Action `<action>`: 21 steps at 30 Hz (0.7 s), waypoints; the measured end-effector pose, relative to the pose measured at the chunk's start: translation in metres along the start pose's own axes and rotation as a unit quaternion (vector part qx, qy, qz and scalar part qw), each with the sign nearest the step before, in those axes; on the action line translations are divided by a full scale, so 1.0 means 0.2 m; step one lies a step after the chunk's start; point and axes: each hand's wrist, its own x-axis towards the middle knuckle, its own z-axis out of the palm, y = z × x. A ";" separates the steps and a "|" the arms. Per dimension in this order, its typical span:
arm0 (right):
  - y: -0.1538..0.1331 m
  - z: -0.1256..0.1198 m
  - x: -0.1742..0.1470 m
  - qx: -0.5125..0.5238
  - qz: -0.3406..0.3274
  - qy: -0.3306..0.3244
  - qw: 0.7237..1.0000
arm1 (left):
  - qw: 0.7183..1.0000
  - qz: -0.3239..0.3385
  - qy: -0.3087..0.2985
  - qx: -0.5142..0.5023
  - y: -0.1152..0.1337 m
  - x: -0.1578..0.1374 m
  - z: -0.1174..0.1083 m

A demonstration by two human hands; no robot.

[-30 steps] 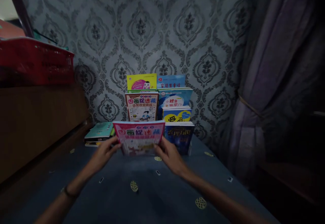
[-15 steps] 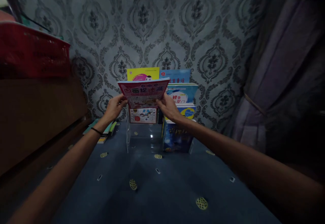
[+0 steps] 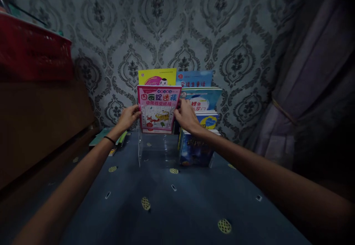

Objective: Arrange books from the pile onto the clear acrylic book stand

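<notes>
A pink picture book [image 3: 159, 113] stands nearly upright between my hands, its cover facing me. My left hand [image 3: 129, 116] pinches its left edge, and my right hand [image 3: 187, 115] grips the right edge. Behind it a yellow book [image 3: 157, 75] shows its top. Below is a clear acrylic book rack [image 3: 139, 150], whose lower front tier shows through on the left side. On the right of the rack, several books stand in steps: a light blue book [image 3: 194, 79], a teal book [image 3: 210, 97], a blue and yellow book [image 3: 209, 121] and a dark blue book [image 3: 194, 150] in front.
A small stack of books [image 3: 107, 137] lies at the left by a brown cabinet [image 3: 44, 126]. On the cabinet stands a red basket [image 3: 36, 50]. Patterned wallpaper [image 3: 155, 23] is behind the rack, a tied curtain [image 3: 288, 100] at the right. A dark blue patterned cloth [image 3: 124, 215] covers the surface.
The pink book has tilted from leaning back, foreshortened, to nearly upright, so its full cover shows. It sits against the rack's left side, both hands still on it. The view has shifted slightly.
</notes>
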 end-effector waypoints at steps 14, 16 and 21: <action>-0.03 0.04 -0.10 0.048 0.059 -0.062 0.995 | 0.971 -0.066 0.034 0.226 0.07 -0.06 0.09; -0.06 0.03 -0.10 0.062 0.080 -0.078 0.992 | 0.968 -0.075 0.034 0.239 0.08 -0.05 0.09; -0.10 0.06 -0.09 0.116 0.164 -0.128 0.971 | 0.965 -0.082 0.033 0.247 0.10 -0.03 0.11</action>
